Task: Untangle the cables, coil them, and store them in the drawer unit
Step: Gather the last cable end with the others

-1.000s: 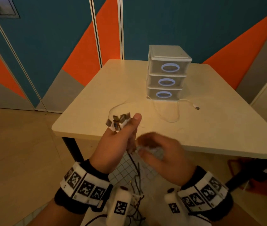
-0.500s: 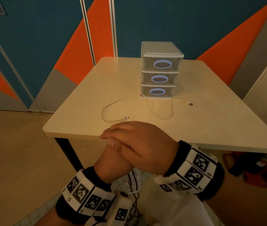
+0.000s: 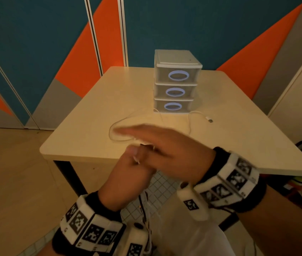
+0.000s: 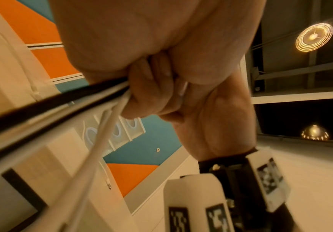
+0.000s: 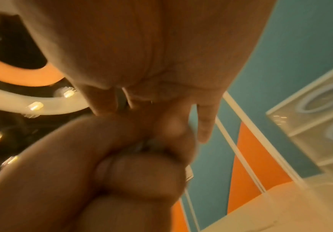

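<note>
The right hand [image 3: 165,145] now lies flat and open across the left hand [image 3: 128,174], no longer curled. The left hand grips cables [image 4: 106,125] near the desk [image 3: 238,126] edge. Coiling goes on; another cable [image 3: 192,117] waits by the drawers [image 3: 177,80].

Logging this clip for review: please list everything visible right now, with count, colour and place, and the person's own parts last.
drawer unit: one, translucent white, three drawers all closed, far middle of the table.
white cable: one, loose on the table in front of the drawer unit.
bundle of cables: white and black, count unclear, gripped by the left hand.
table: one, cream.
left hand: curled round the bundle.
right hand: blurred, fingers straight, over the left hand.
</note>
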Tool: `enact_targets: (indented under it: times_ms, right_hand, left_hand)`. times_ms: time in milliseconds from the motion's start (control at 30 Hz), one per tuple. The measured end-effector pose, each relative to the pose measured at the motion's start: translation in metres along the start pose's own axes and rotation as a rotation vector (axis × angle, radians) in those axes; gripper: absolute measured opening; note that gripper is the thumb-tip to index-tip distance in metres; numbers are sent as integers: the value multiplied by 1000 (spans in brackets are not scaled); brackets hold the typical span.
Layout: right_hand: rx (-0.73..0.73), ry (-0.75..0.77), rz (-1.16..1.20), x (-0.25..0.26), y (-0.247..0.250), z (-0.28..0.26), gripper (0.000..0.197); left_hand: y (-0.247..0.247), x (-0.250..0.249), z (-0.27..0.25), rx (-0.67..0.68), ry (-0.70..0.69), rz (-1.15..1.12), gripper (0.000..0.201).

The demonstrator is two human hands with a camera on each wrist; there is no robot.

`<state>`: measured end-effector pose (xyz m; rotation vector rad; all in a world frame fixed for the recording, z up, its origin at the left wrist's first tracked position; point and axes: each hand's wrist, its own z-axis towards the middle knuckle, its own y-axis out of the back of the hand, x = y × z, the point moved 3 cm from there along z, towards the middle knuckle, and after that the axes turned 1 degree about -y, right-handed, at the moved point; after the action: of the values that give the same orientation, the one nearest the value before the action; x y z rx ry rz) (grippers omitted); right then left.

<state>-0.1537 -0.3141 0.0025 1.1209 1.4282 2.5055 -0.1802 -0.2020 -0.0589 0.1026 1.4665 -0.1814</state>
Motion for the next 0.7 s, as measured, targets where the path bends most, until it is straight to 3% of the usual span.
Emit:
enact_targets:
  times_ms: [100,133,233,300,400,567,700]
  right_hand:
    - [-342,-180,13,-39,55,-1,30]
    - [-384,-294,-47,-59,71,-1,26]
    - [-206,-746,-410,-151,108,-10,29]
    - [-104,-965,-505,-204,115,-20,36]
    - [31,-1015,-553,-245,108,-26,46]
    - [81,-921,-583,-251,101,-24,25]
    - [140,-957,-571,-249,104,-28,31]
  left_hand:
    - [5,-1,3,12,10,-14,43]
    - [9,-1,1,-4,18,4,47]
    - [16,3,-1,-15,-7,84,61]
    - [17,3,-1,-28,-1,126,65]
    - [19,5,0,-29,43,66,59]
    - [30,15,2,-58,126,84,58]
    - [35,15,4,-85,123,109,57]
